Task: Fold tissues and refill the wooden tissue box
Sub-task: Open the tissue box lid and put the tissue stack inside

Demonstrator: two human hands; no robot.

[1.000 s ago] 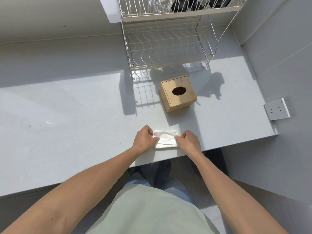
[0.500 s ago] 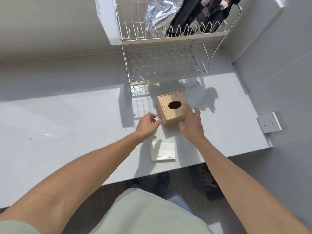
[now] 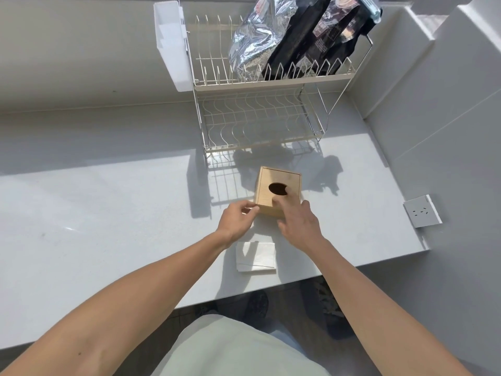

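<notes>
The wooden tissue box [image 3: 273, 180] with an oval hole in its lid stands on the white counter [image 3: 108, 213] in front of a dish rack. My left hand [image 3: 238, 221] pinches its near left corner. My right hand [image 3: 296, 221] lies on the lid's near right side, one finger reaching the edge of the hole. A folded white tissue [image 3: 256, 257] lies flat on the counter near the front edge, just behind my wrists, with neither hand on it.
A two-tier wire dish rack [image 3: 260, 118] stands behind the box, with a silver bag [image 3: 257, 36] and dark bags [image 3: 320, 36] on its top tier. A wall socket [image 3: 421, 211] sits at the right. The counter's front edge runs just below the tissue.
Both hands let go of the folded tissue, which stays on the counter, and moved forward to the wooden box; now they are touching it.
</notes>
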